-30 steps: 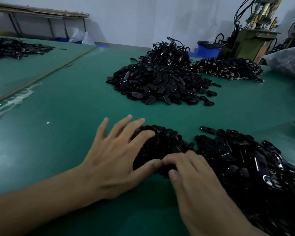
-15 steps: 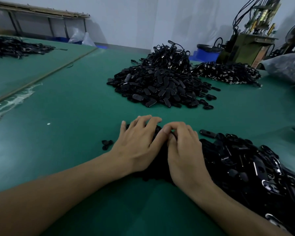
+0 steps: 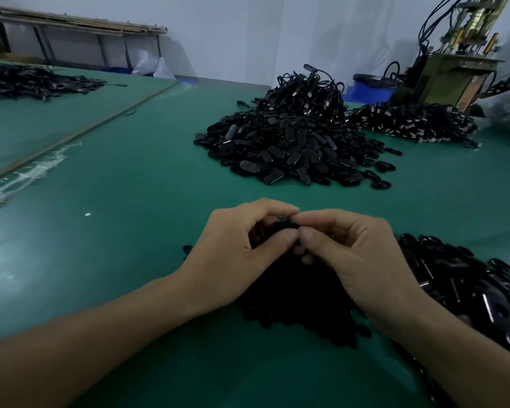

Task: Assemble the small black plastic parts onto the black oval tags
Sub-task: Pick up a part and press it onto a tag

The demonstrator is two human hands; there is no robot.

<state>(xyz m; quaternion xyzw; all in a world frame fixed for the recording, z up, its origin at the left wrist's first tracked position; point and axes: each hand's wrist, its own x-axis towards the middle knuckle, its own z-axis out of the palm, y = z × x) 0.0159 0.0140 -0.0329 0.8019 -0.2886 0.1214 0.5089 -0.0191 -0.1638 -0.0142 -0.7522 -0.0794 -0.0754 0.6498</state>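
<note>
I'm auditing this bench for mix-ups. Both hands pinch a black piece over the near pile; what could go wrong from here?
If the left hand or right hand slips, the black piece could drop into the near pile and be lost among look-alikes. Dim light may also hide a poor fit.

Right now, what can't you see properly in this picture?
Head view:
The black piece: fingers of the left hand and right hand cover most of it.
The dark pile under the hands: too shadowed to tell pieces apart.
The right pile: cut off by the right edge.
</note>
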